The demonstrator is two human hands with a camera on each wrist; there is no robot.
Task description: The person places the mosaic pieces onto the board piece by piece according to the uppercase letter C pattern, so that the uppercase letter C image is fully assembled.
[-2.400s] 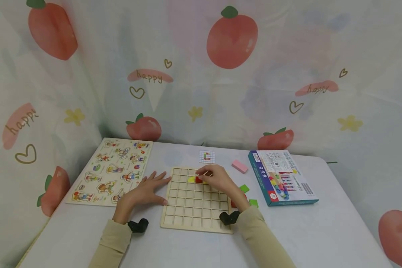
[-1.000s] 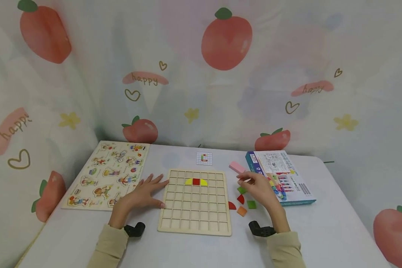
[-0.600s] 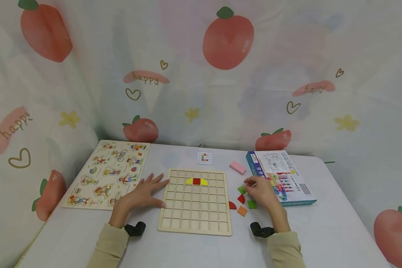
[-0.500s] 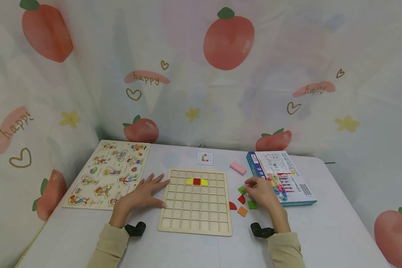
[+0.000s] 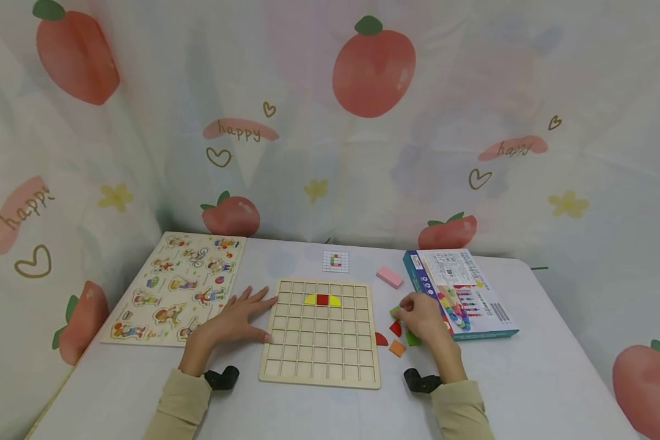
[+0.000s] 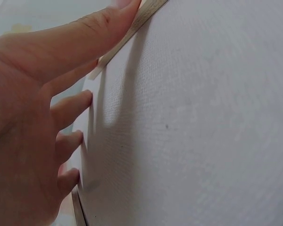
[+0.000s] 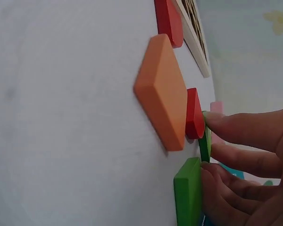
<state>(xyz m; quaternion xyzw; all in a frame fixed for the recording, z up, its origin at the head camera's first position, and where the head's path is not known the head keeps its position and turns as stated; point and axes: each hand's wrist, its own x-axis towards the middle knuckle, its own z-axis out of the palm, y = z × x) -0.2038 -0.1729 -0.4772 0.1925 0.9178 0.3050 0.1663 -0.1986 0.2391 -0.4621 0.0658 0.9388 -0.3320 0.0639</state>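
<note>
My left hand (image 5: 233, 321) lies spread with straight fingers at the left edge of a wooden grid board (image 5: 319, 342), its thumb and forefinger touching that edge. Set in the board's upper part are a red square tile (image 5: 322, 299) and two yellow quarter-round tiles (image 5: 335, 300), one on each side. To the right of the board my right hand (image 5: 425, 316) pinches a green square tile (image 7: 205, 141) between thumb and fingers. A second green tile (image 7: 188, 190) lies under the curled fingers. Close by are an orange square tile (image 7: 162, 92) and two red quarter-round tiles (image 7: 194, 113).
Behind the board lies a small pattern card (image 5: 336, 261). A pink block (image 5: 389, 277) sits to its right, beside a printed box (image 5: 481, 305). A wooden picture puzzle board (image 5: 165, 293) stands at the left. Curtains with fruit prints enclose the table.
My right hand has left the red and yellow tiles on the board, moved right to the loose tiles and closed on a green one. The left hand has stayed at the board's edge.
</note>
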